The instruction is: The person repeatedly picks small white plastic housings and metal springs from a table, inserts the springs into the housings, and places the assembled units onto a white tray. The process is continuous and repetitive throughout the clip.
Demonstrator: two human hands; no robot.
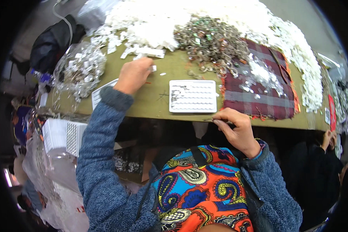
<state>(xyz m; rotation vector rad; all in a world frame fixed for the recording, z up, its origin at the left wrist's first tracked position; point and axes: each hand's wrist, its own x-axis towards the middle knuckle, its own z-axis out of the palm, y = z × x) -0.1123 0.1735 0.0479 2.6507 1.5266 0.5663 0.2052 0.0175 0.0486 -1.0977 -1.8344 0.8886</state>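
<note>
My left hand (134, 75) reaches over the table at left centre, fingers pinched together. A small white piece (154, 68) shows at its fingertips, beside the pile of white pieces (147, 36). At the table's front edge my right hand (237, 127) is closed, thumb against forefinger, on a thin dark tool (207, 120) whose kind is too small to tell. Between the hands lies a white rectangular tray (193, 110) with wavy rows of slots. Small greyish pieces fill part of its upper left.
A heap of small clear and brownish parts (212, 42) lies beyond the tray. To the right a plaid cloth (259, 102) carries clear bits and dark tweezers (279, 65). A clear bag of pieces (81, 69) and stacked white trays (58, 135) are at left. Another person's hand (328, 140) shows far right.
</note>
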